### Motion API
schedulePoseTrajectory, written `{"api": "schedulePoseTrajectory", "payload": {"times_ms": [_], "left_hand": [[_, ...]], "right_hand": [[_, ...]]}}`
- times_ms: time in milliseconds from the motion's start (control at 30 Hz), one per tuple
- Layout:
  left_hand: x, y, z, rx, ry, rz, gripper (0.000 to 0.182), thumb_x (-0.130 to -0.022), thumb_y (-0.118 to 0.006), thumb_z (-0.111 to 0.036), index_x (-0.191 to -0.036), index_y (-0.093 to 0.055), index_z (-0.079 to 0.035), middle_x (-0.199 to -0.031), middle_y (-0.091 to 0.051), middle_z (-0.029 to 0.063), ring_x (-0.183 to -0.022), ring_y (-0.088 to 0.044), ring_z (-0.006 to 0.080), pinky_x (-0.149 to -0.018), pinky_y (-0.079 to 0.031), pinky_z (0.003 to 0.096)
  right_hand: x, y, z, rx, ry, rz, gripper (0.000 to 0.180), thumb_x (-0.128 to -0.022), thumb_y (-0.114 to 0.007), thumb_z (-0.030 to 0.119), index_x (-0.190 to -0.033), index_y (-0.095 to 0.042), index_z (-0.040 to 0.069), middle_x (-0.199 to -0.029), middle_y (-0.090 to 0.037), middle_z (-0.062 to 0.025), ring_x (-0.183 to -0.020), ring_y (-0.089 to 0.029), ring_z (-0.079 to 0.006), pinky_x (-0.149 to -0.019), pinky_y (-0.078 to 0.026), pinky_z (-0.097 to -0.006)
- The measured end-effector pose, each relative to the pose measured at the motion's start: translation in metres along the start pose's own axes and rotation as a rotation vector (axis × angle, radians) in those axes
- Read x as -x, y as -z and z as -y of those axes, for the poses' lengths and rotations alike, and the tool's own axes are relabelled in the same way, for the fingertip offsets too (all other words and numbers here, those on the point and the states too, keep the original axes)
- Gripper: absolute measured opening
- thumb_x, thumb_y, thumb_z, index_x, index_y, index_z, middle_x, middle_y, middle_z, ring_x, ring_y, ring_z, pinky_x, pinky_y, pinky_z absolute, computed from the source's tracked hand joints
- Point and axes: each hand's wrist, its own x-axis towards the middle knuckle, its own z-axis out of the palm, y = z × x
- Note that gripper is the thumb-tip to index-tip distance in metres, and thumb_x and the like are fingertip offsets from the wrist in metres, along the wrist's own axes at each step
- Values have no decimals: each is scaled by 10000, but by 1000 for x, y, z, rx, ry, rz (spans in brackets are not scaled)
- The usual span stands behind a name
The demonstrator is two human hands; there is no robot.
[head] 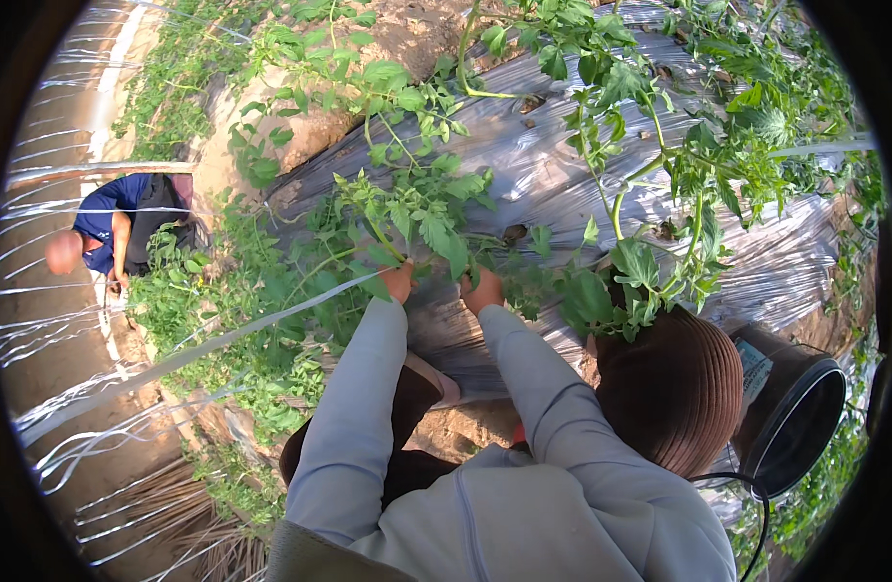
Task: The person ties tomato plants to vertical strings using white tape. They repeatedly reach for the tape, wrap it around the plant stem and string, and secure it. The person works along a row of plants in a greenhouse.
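Observation:
A pale flat plastic strip runs taut from the lower left up to my left hand, whose fingers are closed on it beside the green stem of a tomato plant. My right hand is a short way to the right, curled among the leaves at the base of the plant. Leaves cover its fingertips, so I cannot tell what it holds. Tomato leaves spread just above both hands. Beneath them lies silvery plastic mulch film.
Another tomato plant leans by my right knee. A black bucket lies tilted at the right. At the far left a person bends among plants, near several hanging strips and a pole.

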Motion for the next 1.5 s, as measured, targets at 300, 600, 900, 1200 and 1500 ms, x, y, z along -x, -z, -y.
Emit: {"api": "schedulePoseTrajectory", "payload": {"times_ms": [300,600,900,1200,1500], "left_hand": [[10,-4,-41,-203,-238,42,328,-931,-572,-301,-831,-606,9,-611,-585,84,-558,-580,190,-575,-465,344],[17,8,-18,-146,-214,54,276,-929,-562,-247,-837,-600,10,-612,-594,83,-579,-581,184,-581,-457,342],[45,6,-18,-103,-257,52,306,-919,-571,-269,-835,-595,24,-636,-620,110,-592,-597,202,-592,-473,357],[40,8,-4,-77,-212,72,294,-913,-579,-267,-886,-621,23,-648,-605,91,-586,-592,179,-572,-471,324],[52,2,-18,-28,-242,111,292,-914,-591,-267,-924,-621,24,-665,-604,81,-597,-586,164,-578,-469,329]], "right_hand": [[-73,20,44,254,360,-113,349,-780,-631,84,-1127,-609,49,-1000,-609,-174,-971,-590,-375,-800,-488,-455],[-86,-39,11,285,152,25,204,-847,-558,178,-900,-729,79,-961,-677,-189,-883,-658,-378,-773,-527,-483],[-90,-26,-9,633,263,326,260,-852,-576,198,-940,-678,-24,-939,-683,-232,-850,-676,-366,-762,-542,-469],[-68,-17,-26,67,19,-429,164,-787,-626,93,-931,-583,30,-928,-577,-185,-912,-589,-395,-758,-491,-505],[-97,5,-41,420,107,-218,117,-872,-541,129,-907,-635,68,-955,-591,-162,-913,-604,-364,-758,-500,-501]]}}
